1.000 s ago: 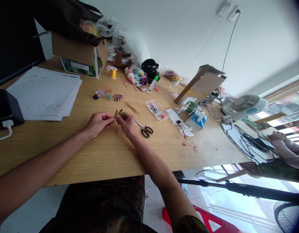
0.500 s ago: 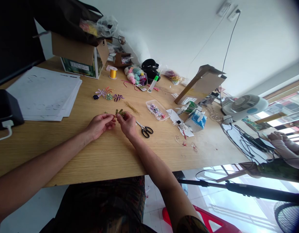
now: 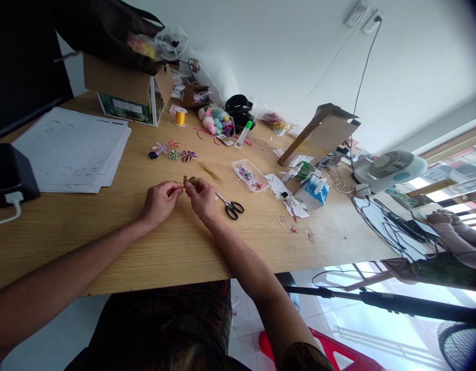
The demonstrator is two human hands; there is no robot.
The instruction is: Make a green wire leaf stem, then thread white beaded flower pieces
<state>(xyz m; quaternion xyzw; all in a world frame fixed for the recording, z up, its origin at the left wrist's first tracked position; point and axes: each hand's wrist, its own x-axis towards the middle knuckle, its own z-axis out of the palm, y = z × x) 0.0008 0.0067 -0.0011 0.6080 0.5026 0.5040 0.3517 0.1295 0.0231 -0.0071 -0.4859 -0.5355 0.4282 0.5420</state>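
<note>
**A:** What's in hand at this moment?

**B:** Fine shaping work, by my judgement, on a tiny olive-green beaded wire sprig (image 3: 191,180), held just above the pale wood-grain table (image 3: 106,247), between the two hands.

**A:** And the fingers?

**B:** The right hand (image 3: 202,200) is closed in a tight pinch, its thumb and forefinger (image 3: 190,186) grasping the sprig. The left hand (image 3: 158,202) has its fingertips (image 3: 178,188) drawn together at the sprig's near end (whether on the sprig or on a wire too fine to see, I can't tell).

**A:** Which way does it point?

**B:** Its long axis seems to run sideways from hand to hand, the tip angled toward the far side, though it's too small to be sure.

**A:** What does the moment call for?

**B:** A judgement only: a steady pinch from both hands, since the piece is so small.

**A:** What's nearby?

**B:** Black-handled steel scissors (image 3: 230,207) lie just beside the right hand, a loose bundle of thin gold wire (image 3: 210,172) beyond the sprig, and small purple and green wire flowers (image 3: 174,153) further off.
</note>
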